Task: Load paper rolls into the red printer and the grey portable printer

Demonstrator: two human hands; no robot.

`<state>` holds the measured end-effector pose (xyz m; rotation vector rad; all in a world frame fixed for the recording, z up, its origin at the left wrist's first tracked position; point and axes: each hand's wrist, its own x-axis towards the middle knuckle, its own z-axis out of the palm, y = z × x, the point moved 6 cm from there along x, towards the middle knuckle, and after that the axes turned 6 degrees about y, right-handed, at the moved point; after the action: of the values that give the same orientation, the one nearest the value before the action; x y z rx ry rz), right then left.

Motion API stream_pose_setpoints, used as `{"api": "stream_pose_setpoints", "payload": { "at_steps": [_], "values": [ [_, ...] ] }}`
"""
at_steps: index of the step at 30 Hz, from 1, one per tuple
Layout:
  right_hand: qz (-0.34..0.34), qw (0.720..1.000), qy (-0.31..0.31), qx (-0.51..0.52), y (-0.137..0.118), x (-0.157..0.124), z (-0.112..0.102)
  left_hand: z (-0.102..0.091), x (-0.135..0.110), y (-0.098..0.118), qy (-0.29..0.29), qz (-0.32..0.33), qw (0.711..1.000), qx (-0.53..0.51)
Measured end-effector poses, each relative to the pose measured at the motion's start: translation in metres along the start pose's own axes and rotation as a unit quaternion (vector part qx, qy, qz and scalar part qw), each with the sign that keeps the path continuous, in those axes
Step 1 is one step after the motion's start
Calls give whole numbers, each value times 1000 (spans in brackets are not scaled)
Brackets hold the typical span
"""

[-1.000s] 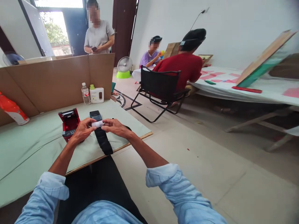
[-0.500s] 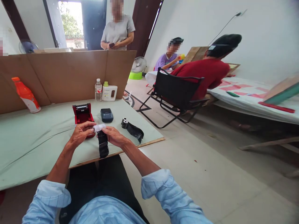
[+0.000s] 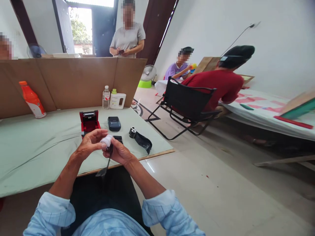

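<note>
Both hands meet above the near edge of the pale green table [image 3: 36,147]. My left hand [image 3: 90,144] and my right hand [image 3: 119,152] are closed on a small white paper roll [image 3: 106,141]. A black plastic wrapper [image 3: 104,165] hangs down from the roll, pinched by my right hand. Just beyond my hands an open red label printer [image 3: 89,121] and a small dark printer [image 3: 114,123] sit on the table. To the right lies a second black wrapper with rolls [image 3: 140,139] in its end.
A cardboard screen [image 3: 73,78] backs the table, with an orange bottle [image 3: 31,100], a water bottle [image 3: 106,97] and a white jug [image 3: 117,100] before it. A person in red sits on a black folding chair [image 3: 187,105]; another sits farther back, one stands at the door.
My hands drew the roll closer and turned it, and the black wrapper now hangs thin and twisted. My view swung left, bringing the orange bottle and second wrapper into sight.
</note>
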<state>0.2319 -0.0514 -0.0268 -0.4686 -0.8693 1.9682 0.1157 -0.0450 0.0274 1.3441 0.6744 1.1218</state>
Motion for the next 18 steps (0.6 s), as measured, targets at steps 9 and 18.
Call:
{"api": "stream_pose_setpoints", "payload": {
  "at_steps": [9, 18],
  "values": [
    [-5, 967, -81, -240, -47, -22, 35, 48, -25, 99, -189, 106, 918, 333],
    [-48, 990, -84, -106, -32, -28, 48, 40, -34, 82, -91, 120, 972, 180]
  ]
}}
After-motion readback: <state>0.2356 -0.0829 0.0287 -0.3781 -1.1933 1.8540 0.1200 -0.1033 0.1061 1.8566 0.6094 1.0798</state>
